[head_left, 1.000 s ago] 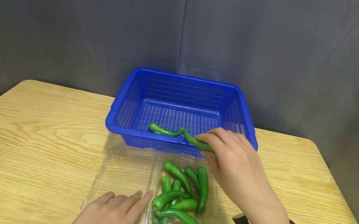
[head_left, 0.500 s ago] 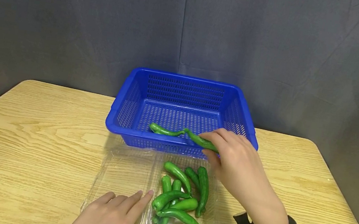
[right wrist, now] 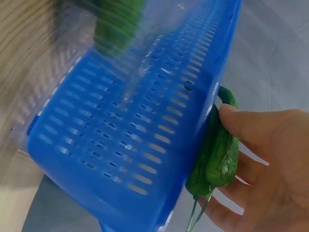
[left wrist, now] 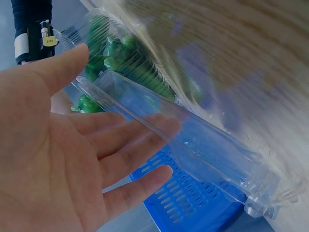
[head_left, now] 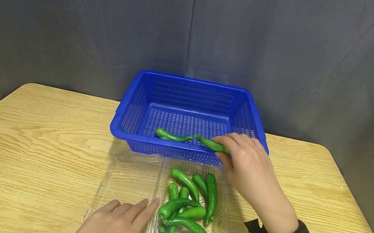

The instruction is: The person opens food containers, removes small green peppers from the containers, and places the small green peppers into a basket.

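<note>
Nearest the camera, the person's left hand (head_left: 116,226) lies flat with straight fingers on the open lid of the clear plastic clamshell tray (head_left: 126,180), apparently steadying it on the pale wooden table (head_left: 22,148), while a heap of small green peppers (head_left: 188,203) fills the tray's right half. Beyond it, the right hand (head_left: 248,170) pinches one slim green pepper (head_left: 212,144) over the near rim of the blue perforated plastic basket (head_left: 190,93), just beside another green pepper (head_left: 171,135) already lying inside.
</note>
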`<action>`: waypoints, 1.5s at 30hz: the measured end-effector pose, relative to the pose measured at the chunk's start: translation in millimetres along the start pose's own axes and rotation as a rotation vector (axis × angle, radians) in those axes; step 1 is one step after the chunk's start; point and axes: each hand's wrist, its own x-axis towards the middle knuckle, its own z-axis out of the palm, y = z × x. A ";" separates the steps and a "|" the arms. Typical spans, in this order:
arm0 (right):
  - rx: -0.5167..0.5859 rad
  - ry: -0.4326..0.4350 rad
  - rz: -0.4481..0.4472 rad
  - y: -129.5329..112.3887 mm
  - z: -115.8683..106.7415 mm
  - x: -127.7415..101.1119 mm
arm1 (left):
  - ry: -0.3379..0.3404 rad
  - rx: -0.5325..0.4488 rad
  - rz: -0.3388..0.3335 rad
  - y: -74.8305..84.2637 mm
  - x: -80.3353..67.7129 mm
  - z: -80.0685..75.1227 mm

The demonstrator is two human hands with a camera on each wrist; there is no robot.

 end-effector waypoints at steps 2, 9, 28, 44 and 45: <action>0.002 -0.005 0.005 1.8 1.5 -0.5 | -0.006 0.000 0.001 -0.2 -0.3 0.2; 0.005 0.000 0.014 6.8 5.3 -2.1 | -0.026 -0.012 -0.001 -0.7 -0.4 -1.2; -0.011 -0.027 0.057 10.4 8.0 -1.9 | -0.021 -0.002 -0.005 0.1 0.2 -2.4; -0.006 -0.042 0.074 9.5 4.2 -3.3 | -0.043 0.008 -0.011 1.5 -0.5 -3.7; -0.005 -0.042 0.073 9.1 4.2 -3.3 | -0.045 0.008 -0.011 1.6 -0.5 -3.7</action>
